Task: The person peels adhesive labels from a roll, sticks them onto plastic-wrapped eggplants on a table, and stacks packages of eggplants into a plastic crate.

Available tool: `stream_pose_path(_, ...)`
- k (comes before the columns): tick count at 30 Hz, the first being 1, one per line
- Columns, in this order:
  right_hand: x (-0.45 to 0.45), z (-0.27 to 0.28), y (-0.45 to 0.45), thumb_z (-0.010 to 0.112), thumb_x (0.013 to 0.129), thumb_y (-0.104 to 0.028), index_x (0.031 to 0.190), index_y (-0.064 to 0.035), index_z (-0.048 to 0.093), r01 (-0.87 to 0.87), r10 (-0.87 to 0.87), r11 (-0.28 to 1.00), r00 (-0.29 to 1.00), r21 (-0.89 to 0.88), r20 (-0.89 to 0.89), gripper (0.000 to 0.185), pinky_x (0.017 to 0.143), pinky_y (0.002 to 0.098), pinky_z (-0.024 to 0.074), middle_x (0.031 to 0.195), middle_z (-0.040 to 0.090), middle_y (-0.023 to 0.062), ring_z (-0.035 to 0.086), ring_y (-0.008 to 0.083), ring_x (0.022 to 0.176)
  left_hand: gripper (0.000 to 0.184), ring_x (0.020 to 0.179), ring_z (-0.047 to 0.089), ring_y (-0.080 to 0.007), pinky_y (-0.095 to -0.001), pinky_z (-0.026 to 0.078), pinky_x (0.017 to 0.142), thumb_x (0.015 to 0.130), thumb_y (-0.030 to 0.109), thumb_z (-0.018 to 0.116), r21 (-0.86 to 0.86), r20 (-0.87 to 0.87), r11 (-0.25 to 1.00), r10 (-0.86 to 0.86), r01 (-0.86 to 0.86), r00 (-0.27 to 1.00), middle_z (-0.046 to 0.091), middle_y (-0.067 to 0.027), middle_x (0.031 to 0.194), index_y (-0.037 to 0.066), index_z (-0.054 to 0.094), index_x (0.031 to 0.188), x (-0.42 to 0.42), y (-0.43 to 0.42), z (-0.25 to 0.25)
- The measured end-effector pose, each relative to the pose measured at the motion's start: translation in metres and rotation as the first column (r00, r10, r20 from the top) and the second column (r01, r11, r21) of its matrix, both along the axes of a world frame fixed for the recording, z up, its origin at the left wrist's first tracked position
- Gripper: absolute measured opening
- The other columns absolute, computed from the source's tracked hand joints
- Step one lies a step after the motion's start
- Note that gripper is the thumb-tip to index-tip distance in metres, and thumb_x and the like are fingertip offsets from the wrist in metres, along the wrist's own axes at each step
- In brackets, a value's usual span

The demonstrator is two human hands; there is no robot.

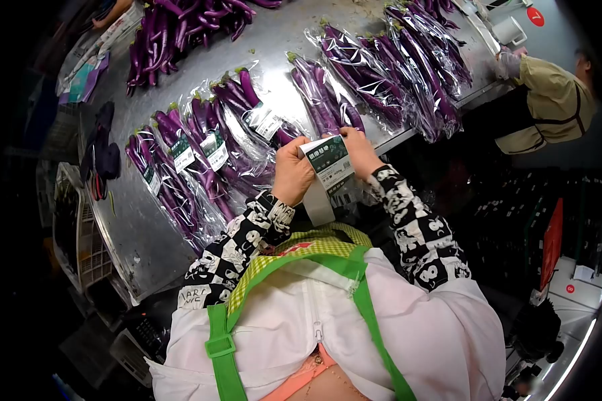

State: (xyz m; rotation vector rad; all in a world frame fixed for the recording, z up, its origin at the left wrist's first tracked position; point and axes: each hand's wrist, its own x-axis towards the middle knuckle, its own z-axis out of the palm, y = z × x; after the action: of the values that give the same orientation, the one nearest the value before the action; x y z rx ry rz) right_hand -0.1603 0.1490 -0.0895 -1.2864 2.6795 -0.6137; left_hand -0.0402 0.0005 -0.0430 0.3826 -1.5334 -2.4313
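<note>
Between my two hands is a strip of green and white labels [328, 159], its lower part hanging at the table's edge. My left hand [293, 170] pinches the strip's left side, and my right hand [361, 154] grips its upper right corner. Just beyond the hands lies a clear bag of eggplants [318, 97] with no label visible on it. To the left, several bagged eggplants [204, 134] carry green and white labels. More bagged eggplants [394, 73] lie to the right, with no labels visible.
Loose eggplants [174, 33] are piled at the back left of the metal table [124, 220]. Dark gloves or cloth [102, 150] lie near the left edge. Another person [548, 100] stands at the right, by a white container [508, 32]. Crates [90, 247] stand at the left.
</note>
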Motion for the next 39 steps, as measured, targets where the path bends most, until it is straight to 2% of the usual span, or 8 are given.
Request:
stream_pose_path(3,0.006,0.059,-0.005,0.061,0.088,-0.025,0.117,-0.0102,0.061,0.186,-0.094,0.938,0.948,-0.291,0.303,0.033,0.087,0.0333,0.0450,0.106,0.057,0.0141,0.054,0.0229,0.101,0.017,0.061,0.050,-0.0016,-0.0191,0.042,0.053,0.085,0.013,0.068,-0.039,0.055,0.999,0.018,-0.016,0.998,0.058,0.0038,0.068,0.005,0.058,0.075,0.002,-0.002,-0.005)
stream_pose_path(5,0.016,0.092,-0.002,0.059,0.091,-0.022,0.116,-0.0005,0.059,0.531,0.300,0.705,0.377,-0.470,0.876,0.033,0.080,0.0263,0.0480,0.100,0.061,0.0077,0.058,0.0144,0.090,0.020,0.059,0.049,-0.0012,-0.0190,0.041,0.052,0.085,0.016,0.069,-0.123,0.077,0.992,0.007,0.002,0.997,0.058,0.0045,0.066,0.005,0.057,0.073,0.003,-0.002,-0.001)
stream_pose_path(19,0.008,0.088,-0.011,0.066,0.083,-0.009,0.084,-0.0010,0.067,0.138,0.143,0.817,0.893,-0.560,0.428,0.008,0.067,0.0235,0.0436,0.083,0.056,0.0023,0.053,0.0109,0.075,0.018,0.062,0.055,-0.0050,-0.0230,0.044,0.055,0.082,0.015,0.069,-0.123,0.301,0.992,0.041,-0.003,0.953,0.064,-0.0009,0.071,-0.003,0.065,0.079,0.000,0.008,-0.032)
stream_pose_path(23,-0.032,0.085,-0.021,0.064,0.087,-0.014,0.090,-0.0010,0.064,0.507,0.094,0.677,0.659,-0.533,0.746,0.013,0.067,0.0215,0.0464,0.081,0.060,0.0014,0.055,0.0086,0.073,0.030,0.070,0.063,-0.0140,-0.0286,0.049,0.064,0.081,0.024,0.071,-0.331,0.485,0.902,-0.090,0.278,0.870,0.068,-0.0113,0.079,-0.005,0.068,0.090,0.020,-0.007,-0.021)
stream_pose_path(28,-0.080,0.088,-0.024,0.060,0.091,-0.014,0.099,-0.0004,0.060,0.676,0.169,0.464,0.566,-0.572,0.807,0.016,0.057,0.0210,0.0510,0.082,0.062,0.0026,0.058,0.0077,0.067,0.014,0.075,0.066,-0.0251,-0.0327,0.051,0.063,0.079,0.021,0.068,-0.733,0.321,0.610,-0.078,0.300,0.944,0.068,-0.0091,0.082,0.009,0.070,0.087,0.028,-0.007,-0.006)
stream_pose_path(31,-0.098,0.076,-0.019,0.059,0.091,-0.015,0.099,-0.0020,0.059,0.713,0.217,0.460,0.488,-0.529,0.846,0.015,0.045,0.0202,0.0472,0.080,0.061,0.0022,0.057,0.0071,0.057,0.009,0.100,0.061,-0.0289,-0.0355,0.051,0.077,0.068,0.014,0.066,-0.953,-0.145,0.300,-0.314,-0.047,0.938,0.063,-0.0102,0.110,0.006,0.065,0.073,-0.023,0.005,0.002)
stream_pose_path(36,-0.106,0.056,-0.015,0.059,0.092,-0.016,0.097,-0.0042,0.060,0.725,0.222,0.507,0.412,-0.465,0.884,0.013,0.039,0.0205,0.0420,0.076,0.060,0.0002,0.055,0.0072,0.052,0.020,0.135,0.025,-0.0386,-0.0552,0.019,0.109,0.068,0.013,0.061,-0.968,0.249,-0.101,-0.473,0.228,0.845,0.043,-0.0158,0.137,0.006,0.071,0.084,-0.090,0.016,-0.011)
stream_pose_path(39,-0.106,0.042,-0.015,0.062,0.090,-0.014,0.096,-0.0018,0.061,0.666,0.173,0.524,0.527,-0.531,0.832,0.014,0.060,0.0200,0.0469,0.082,0.061,0.0009,0.057,0.0064,0.070,0.024,0.136,0.020,-0.0413,-0.0569,0.014,0.110,0.071,0.017,0.061,-0.898,0.439,-0.197,-0.360,0.393,0.823,0.036,-0.0158,0.143,0.008,0.072,0.090,-0.077,-0.001,-0.018)
